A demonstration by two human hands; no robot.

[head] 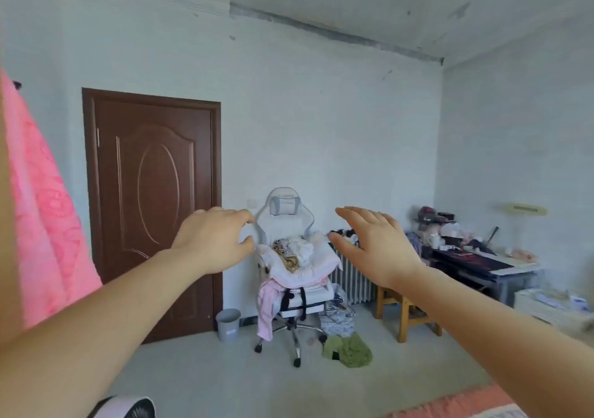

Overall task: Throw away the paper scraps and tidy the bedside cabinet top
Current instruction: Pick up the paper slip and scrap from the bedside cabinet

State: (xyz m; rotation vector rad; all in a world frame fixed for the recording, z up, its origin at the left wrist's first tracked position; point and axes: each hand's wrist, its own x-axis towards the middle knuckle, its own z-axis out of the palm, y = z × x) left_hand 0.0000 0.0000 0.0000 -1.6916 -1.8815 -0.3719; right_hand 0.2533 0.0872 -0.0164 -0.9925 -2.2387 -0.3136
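Both my arms reach forward at chest height into the room. My left hand [213, 239] is open, fingers curled a little, and holds nothing. My right hand [374, 245] is open too, palm turned left, fingers apart and empty. A grey waste bin [228, 323] stands on the floor by the door, far beyond both hands. No paper scraps and no bedside cabinet show in this view.
A shut brown door [151, 205] is at the left. A white swivel chair [294, 257] piled with clothes stands mid-room, green cloth [348, 350] on the floor beside it. A wooden stool [406, 311], radiator and cluttered desk [475, 260] are at right. Pink fabric [41, 212] hangs at far left.
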